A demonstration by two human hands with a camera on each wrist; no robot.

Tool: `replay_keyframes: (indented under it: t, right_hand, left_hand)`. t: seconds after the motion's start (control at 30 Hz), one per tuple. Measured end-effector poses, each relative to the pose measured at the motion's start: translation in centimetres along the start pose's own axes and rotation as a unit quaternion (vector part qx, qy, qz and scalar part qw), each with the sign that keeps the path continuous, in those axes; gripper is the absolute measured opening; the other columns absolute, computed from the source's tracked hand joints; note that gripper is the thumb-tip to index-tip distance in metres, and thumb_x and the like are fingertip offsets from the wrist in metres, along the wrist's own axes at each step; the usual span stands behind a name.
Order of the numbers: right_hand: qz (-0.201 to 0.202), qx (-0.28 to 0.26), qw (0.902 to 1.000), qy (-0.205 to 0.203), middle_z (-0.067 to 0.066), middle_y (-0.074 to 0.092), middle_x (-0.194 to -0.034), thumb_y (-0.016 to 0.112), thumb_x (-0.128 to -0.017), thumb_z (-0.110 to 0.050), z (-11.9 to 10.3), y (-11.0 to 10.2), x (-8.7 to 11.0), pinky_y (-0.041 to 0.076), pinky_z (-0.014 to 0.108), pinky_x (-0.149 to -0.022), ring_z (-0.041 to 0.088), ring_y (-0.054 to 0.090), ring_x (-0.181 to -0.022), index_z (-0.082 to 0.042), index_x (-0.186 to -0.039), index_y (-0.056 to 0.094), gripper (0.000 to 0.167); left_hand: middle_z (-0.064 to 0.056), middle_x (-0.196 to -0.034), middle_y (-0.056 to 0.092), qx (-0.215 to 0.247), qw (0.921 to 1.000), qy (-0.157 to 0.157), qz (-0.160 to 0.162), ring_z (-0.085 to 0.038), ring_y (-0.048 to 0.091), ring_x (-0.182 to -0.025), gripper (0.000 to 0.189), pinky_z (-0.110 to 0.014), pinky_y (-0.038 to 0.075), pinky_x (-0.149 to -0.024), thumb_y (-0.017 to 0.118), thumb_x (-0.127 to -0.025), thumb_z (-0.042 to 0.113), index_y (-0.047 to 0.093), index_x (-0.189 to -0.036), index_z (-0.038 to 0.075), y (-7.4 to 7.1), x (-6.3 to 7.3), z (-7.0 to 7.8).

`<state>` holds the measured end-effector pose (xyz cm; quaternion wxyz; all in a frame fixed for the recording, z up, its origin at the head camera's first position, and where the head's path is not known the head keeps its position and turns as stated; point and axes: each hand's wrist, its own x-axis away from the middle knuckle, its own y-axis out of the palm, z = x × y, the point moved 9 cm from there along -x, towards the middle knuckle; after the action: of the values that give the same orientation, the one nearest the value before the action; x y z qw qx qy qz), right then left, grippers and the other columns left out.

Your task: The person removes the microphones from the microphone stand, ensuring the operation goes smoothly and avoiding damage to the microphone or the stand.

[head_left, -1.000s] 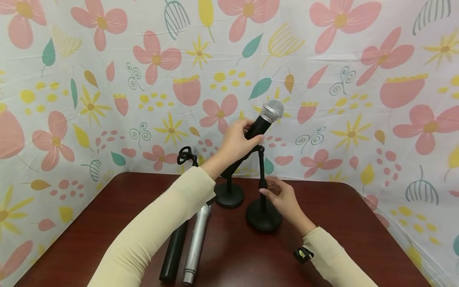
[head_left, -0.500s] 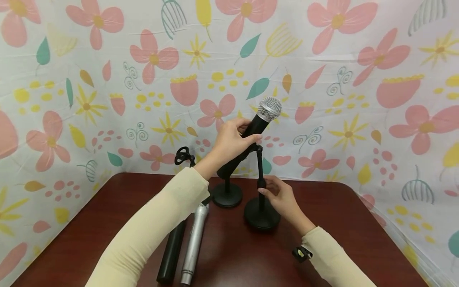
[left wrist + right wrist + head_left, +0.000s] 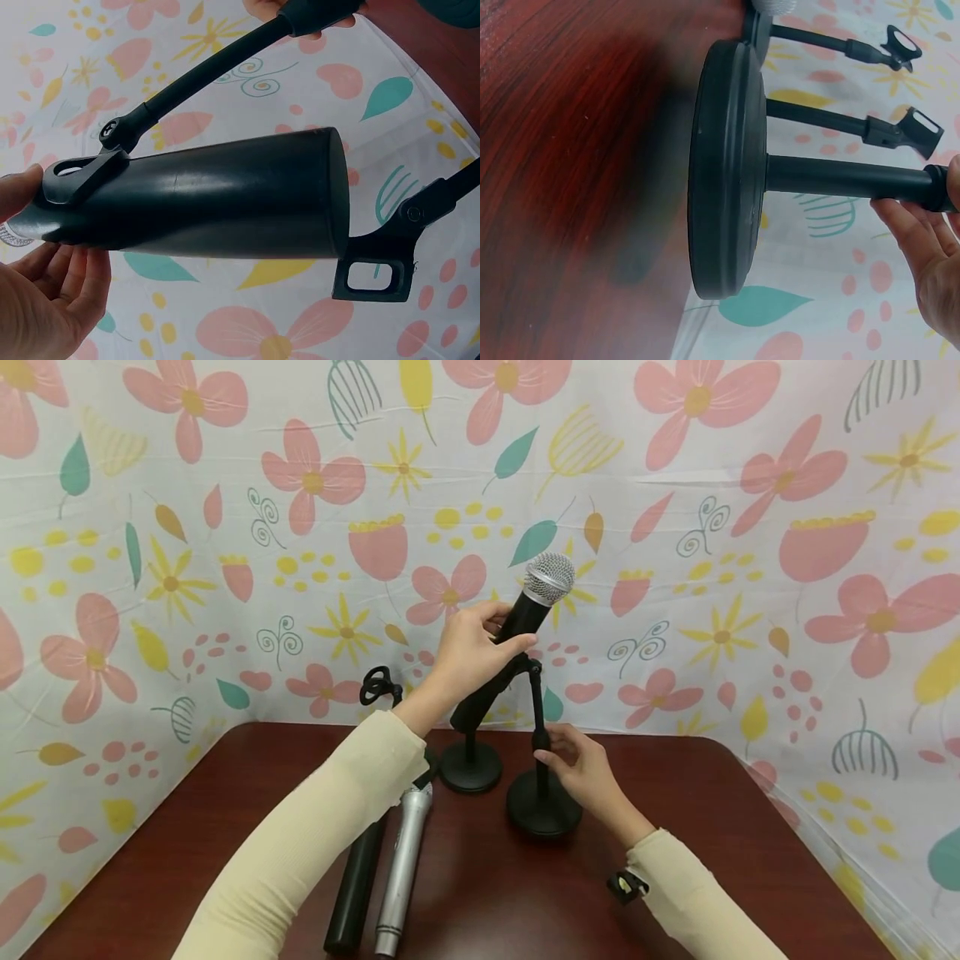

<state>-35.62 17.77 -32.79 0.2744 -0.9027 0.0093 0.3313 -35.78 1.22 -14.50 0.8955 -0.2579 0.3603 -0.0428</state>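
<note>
In the head view my left hand (image 3: 468, 647) grips a black microphone (image 3: 522, 618) with a silver mesh head, which slants up to the right. The left wrist view shows the clip (image 3: 82, 176) of a black desk stand around its body, close to my thumb. My right hand (image 3: 588, 772) pinches that stand's pole (image 3: 538, 706) at the collar partway up. The stand's round base (image 3: 727, 172) is low over the dark red table. Behind the microphone's lower end, a second stand's clip (image 3: 375, 281) shows in the left wrist view.
The second stand's base (image 3: 470, 768) is left of the held one. A third stand's clip (image 3: 377, 686) rises behind my left forearm. A black microphone (image 3: 356, 889) and a silver microphone (image 3: 405, 868) lie side by side, partly under that sleeve. A floral cloth backs the table (image 3: 480, 914).
The head view has shifted slightly. My left hand has tipped the microphone a little steeper, its mesh head moving left with the pole's top. My right hand keeps its hold on the pole.
</note>
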Motion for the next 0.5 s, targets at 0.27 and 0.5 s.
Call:
replay_keyframes:
  t: [0.27, 0.5]
  right_hand:
    - [0.008, -0.02, 0.9997, -0.012, 0.015, 0.065, -0.101, 0.071, -0.085, -0.004, -0.4, -0.4, -0.2, 0.054, 0.041, -0.08, 0.029, 0.066, -0.096, 0.001, -0.119, 0.061, 0.036]
    - [0.007, -0.018, 0.9998, -0.01, 0.016, 0.065, -0.102, 0.07, -0.086, -0.003, -0.1, -0.2, 0.1, 0.056, 0.036, -0.078, 0.029, 0.066, -0.095, 0.003, -0.12, 0.06, 0.036]
  left_hand:
    - [-0.009, -0.102, 0.07, 0.019, 0.9997, -0.003, 0.013, -0.019, 0.068, -0.089, 0.041, -0.029, 0.054, -0.072, 0.077, -0.084, 0.024, 0.066, -0.118, 0.003, -0.3, 0.0, -0.1]
    - [-0.011, -0.099, 0.069, 0.059, 0.9972, -0.015, 0.043, -0.021, 0.069, -0.087, 0.04, -0.029, 0.055, -0.071, 0.077, -0.084, 0.023, 0.066, -0.117, 0.003, -1.1, -0.1, -0.4]
